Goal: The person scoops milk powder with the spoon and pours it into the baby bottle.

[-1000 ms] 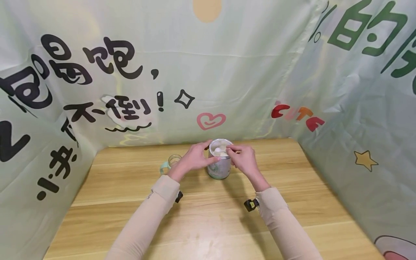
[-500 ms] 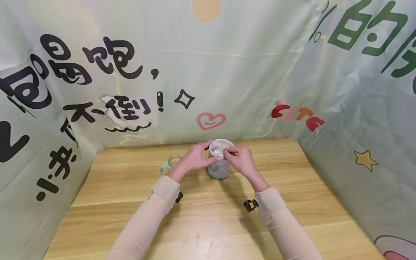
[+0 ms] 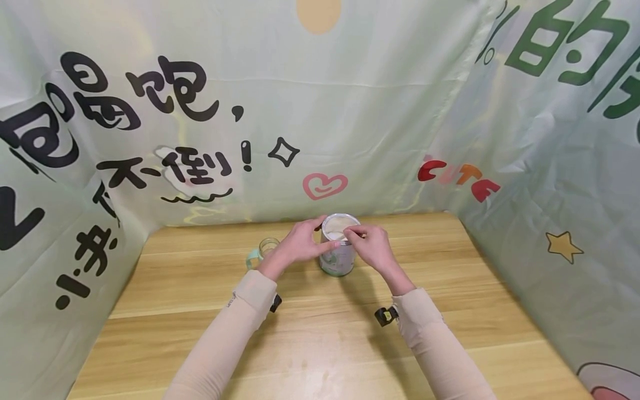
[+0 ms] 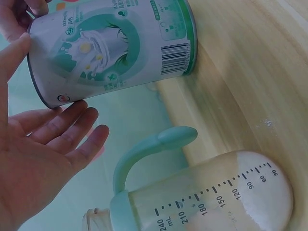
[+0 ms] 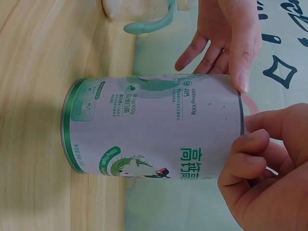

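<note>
A milk powder can (image 3: 338, 262) stands upright and uncovered on the table, with pale powder (image 3: 337, 224) visible inside. My left hand (image 3: 300, 241) steadies the can near its rim, thumb on the near side and fingers toward the far side; the left wrist view shows those fingers spread along the can. Over the opening, my right hand (image 3: 373, 244) pinches the handle of a scoop, whose bowl is hidden in the can. In the right wrist view, the curled right fingers (image 5: 250, 154) lie at the can's rim.
Left of the can, partly behind my left forearm, stands an uncapped baby bottle (image 4: 192, 197) with a mint handle (image 4: 149, 149) and white powder at its bottom. A little spilled powder (image 4: 267, 123) dots the wooden table (image 3: 310, 333). Printed cloth walls (image 3: 380, 111) enclose the back and sides.
The white scoop bowl, visible in the can earlier, has sunk from sight. My right hand has shifted slightly left over the opening. My left hand and the can have stayed put.
</note>
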`<state>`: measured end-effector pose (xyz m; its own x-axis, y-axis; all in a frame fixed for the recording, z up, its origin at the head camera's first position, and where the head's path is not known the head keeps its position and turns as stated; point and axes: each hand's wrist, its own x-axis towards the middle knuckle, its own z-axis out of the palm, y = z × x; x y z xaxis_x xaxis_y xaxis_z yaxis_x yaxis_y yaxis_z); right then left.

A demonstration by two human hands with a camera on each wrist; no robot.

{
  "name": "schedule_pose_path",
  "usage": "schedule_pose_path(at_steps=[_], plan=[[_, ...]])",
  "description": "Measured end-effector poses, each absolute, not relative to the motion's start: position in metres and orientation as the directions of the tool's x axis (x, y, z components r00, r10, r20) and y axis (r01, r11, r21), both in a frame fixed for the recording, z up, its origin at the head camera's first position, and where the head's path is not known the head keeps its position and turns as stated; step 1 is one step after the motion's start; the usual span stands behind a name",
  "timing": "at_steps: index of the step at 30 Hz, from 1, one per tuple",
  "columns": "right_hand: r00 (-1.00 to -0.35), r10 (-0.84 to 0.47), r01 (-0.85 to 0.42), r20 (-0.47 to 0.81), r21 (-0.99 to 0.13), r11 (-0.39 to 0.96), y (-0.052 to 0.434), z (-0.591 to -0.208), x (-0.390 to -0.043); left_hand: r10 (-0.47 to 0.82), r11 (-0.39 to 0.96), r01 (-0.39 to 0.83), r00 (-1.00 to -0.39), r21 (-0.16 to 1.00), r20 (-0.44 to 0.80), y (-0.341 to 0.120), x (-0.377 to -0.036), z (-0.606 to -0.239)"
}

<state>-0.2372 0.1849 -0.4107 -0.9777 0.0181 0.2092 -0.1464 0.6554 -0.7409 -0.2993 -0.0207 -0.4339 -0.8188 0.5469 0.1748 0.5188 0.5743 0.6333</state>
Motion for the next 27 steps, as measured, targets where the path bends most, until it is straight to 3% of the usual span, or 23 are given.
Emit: schedule_pose_path(at_steps=[27], plan=[[-0.979, 0.094, -0.114, 0.180, -0.869, 0.481, 0.1853, -0.4058, -0.2368, 0.533, 0.576, 0.505, -0.828, 0.643, 0.172, -0.0207, -0.2970, -0.4332]])
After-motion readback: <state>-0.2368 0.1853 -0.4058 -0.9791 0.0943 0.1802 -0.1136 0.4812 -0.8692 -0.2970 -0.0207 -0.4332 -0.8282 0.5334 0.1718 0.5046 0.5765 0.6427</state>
